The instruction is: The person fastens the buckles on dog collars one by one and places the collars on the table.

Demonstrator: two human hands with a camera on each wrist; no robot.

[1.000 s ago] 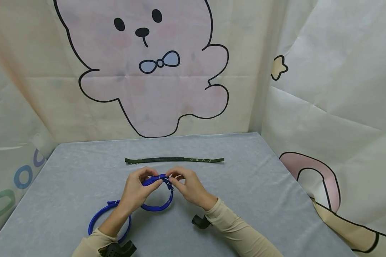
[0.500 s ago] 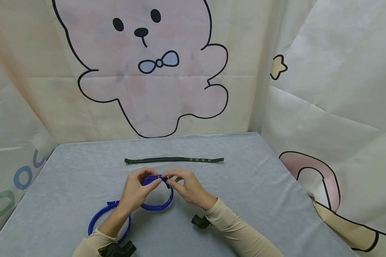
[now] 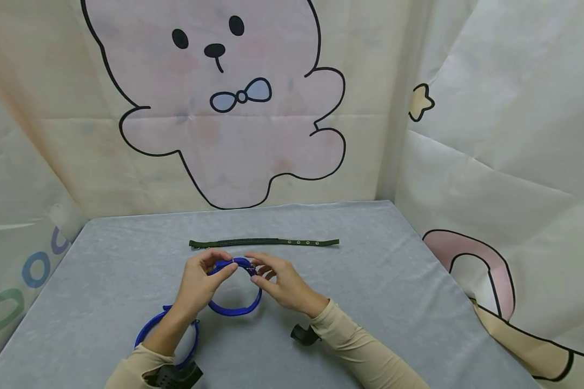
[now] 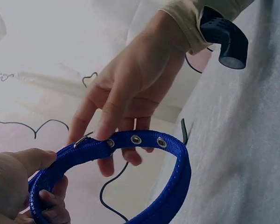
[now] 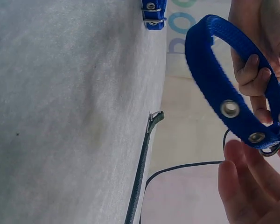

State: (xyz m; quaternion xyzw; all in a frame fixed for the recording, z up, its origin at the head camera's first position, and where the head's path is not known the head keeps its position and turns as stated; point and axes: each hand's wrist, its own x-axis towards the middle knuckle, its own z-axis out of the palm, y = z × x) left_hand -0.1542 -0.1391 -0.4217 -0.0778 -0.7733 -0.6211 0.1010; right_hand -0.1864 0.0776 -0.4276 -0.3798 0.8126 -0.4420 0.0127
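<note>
A blue collar [image 3: 233,312], fastened into a loop with metal eyelets, is held upright above the table. My left hand [image 3: 197,283] pinches its upper left part between thumb and fingers. At the buckle [image 4: 83,141], my right hand [image 3: 284,286] holds the band, thumb in front; its other fingers are spread loosely behind. In the right wrist view, eyelets [image 5: 230,108] and a metal ring [image 5: 271,150] show close to the right fingertips. A second looped blue collar [image 3: 145,330] lies under my left forearm, partly hidden by it.
Beyond the hands, a dark green collar [image 3: 263,241] with eyelets lies straight across the grey cloth-covered table [image 3: 399,302]. Printed curtains [image 3: 360,162] enclose the back and sides. A dark wrist-worn device [image 3: 304,335] sits under the right wrist.
My left hand has moved slightly left and up, tilting the held collar with it. The hands are a little farther apart, and more of the band shows between them.
</note>
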